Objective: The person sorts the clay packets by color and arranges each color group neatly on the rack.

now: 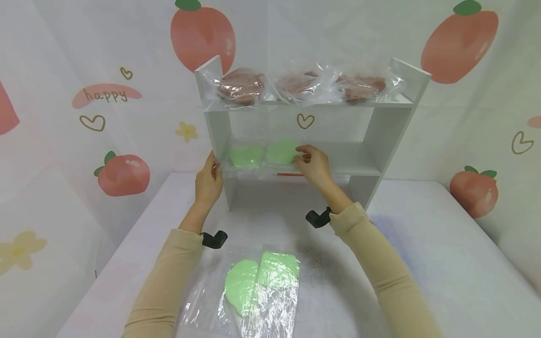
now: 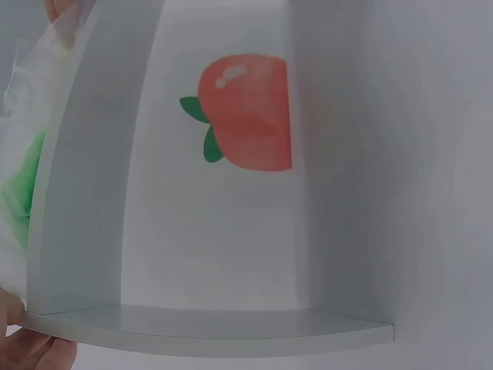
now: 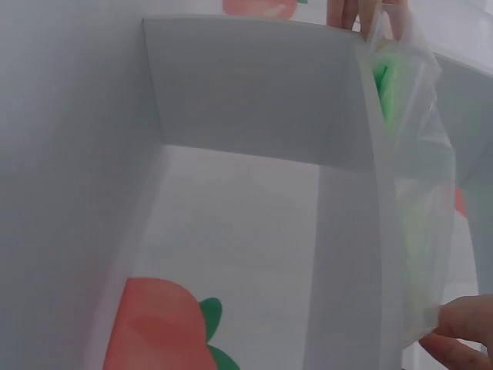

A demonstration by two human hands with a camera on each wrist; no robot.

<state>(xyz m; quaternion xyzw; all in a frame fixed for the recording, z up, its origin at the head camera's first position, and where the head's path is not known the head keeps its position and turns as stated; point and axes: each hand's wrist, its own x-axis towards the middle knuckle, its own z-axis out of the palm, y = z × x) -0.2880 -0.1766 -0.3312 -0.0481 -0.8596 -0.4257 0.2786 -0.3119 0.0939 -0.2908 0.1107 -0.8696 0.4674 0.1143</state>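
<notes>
In the head view, my left hand (image 1: 209, 185) grips the front edge of the left side panel (image 1: 218, 136) of a small white shelf unit. My right hand (image 1: 313, 164) pinches the edge of a clear plastic bag holding a flat green round piece (image 1: 282, 151) on the middle shelf. To its left lies another bagged green piece (image 1: 246, 157). In the right wrist view, the thumb and a finger (image 3: 462, 324) meet at the bag's corner, and the plastic (image 3: 431, 177) overhangs the shelf edge. Left fingertips (image 2: 55, 356) curl round the panel in the left wrist view.
Three clear bags with reddish-brown contents (image 1: 242, 87) lie on the top shelf (image 1: 270, 107). More bagged green pieces (image 1: 276, 270) lie on the white table (image 1: 405, 263) in front. Behind stands a wall sheet (image 1: 329, 33) with fruit prints.
</notes>
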